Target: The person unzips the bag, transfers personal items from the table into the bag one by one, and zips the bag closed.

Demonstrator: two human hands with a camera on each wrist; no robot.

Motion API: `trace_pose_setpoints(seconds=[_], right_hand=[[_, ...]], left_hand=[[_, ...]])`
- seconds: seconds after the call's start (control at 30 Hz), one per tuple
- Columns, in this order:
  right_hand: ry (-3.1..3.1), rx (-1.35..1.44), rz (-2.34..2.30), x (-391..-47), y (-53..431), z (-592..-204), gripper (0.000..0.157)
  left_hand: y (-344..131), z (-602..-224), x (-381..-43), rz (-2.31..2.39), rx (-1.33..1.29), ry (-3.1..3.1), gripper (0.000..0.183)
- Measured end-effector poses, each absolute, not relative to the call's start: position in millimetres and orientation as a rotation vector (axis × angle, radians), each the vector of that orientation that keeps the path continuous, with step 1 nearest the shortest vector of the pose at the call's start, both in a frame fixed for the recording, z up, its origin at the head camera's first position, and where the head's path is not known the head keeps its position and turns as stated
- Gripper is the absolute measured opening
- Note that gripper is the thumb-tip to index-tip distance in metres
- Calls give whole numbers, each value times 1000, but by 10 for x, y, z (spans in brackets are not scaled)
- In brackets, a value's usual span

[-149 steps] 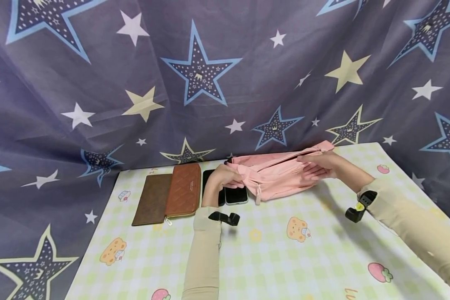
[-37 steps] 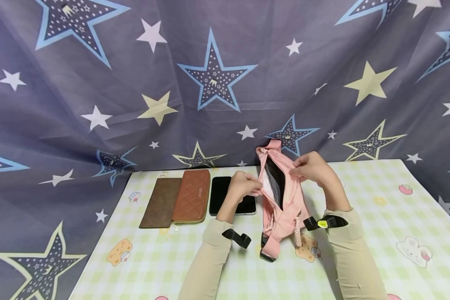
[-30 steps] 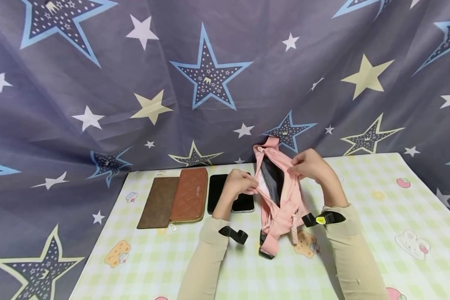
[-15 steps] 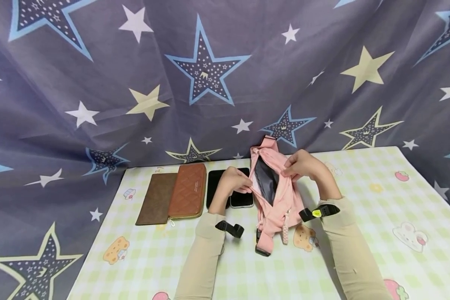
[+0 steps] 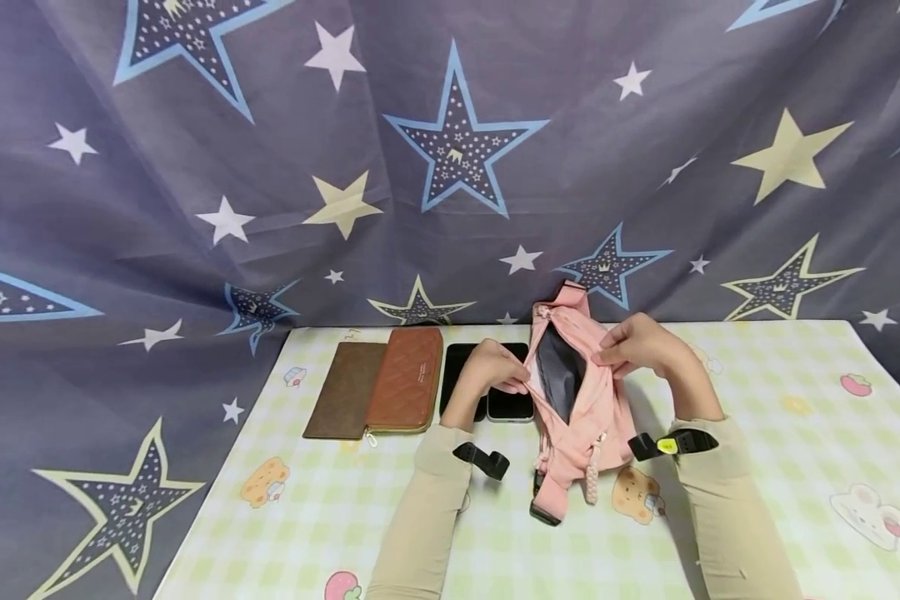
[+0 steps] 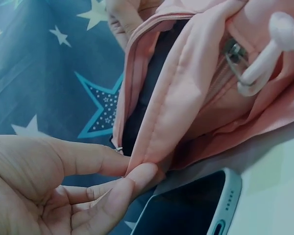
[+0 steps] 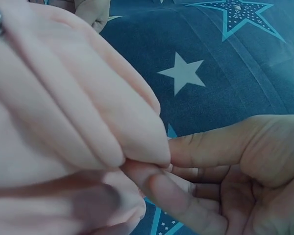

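Observation:
A pink waist bag (image 5: 592,417) stands lengthwise on the table, its zipped mouth spread to show a dark grey lining (image 5: 558,371). With thumb and fingers my left hand (image 5: 495,367) pinches the left edge of the mouth; the left wrist view shows this pinch on the pink cloth (image 6: 171,107) closely. On the opposite edge my right hand (image 5: 641,346) pinches the fabric, also seen in the right wrist view as a fold of pink cloth (image 7: 132,122) between thumb and fingers. A braided zip pull (image 5: 592,475) hangs at the bag's front.
Left of the bag lie two dark-screened phones, the nearer one (image 5: 512,406) partly behind my left hand and the other (image 5: 457,375) beside it. Further left are a quilted brown zip wallet (image 5: 407,379) and a flat dark brown wallet (image 5: 345,390). A starry curtain (image 5: 450,250) hangs behind the table.
Five seconds ago the bag lay sideways with its mouth nearly closed; it has since been turned lengthwise and spread apart. Over the last second both hands keep their pinch while the view shifts.

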State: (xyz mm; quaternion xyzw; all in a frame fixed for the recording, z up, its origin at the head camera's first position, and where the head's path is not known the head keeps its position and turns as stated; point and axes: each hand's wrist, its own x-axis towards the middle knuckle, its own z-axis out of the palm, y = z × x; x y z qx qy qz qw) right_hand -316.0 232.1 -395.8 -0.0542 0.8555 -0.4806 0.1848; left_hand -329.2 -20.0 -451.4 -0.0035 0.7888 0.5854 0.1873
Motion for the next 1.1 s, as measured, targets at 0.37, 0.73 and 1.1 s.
trace_pose_setpoints(seconds=[0.37,0.73,1.1], right_hand=[[2431,-178,-1364,-3140,2293,-3897,29],[2441,-218,-1352,-3109,2290,-3890,32],[2427,-242,-1339,-3126,2302,-3912,35]], left_hand=[[-251,-4433,-3282,1659,87,2202,14],[-777,-4057,-3257,1738,218,2350,26],[-1671,-3730,-3057,2006,-168,2465,43]])
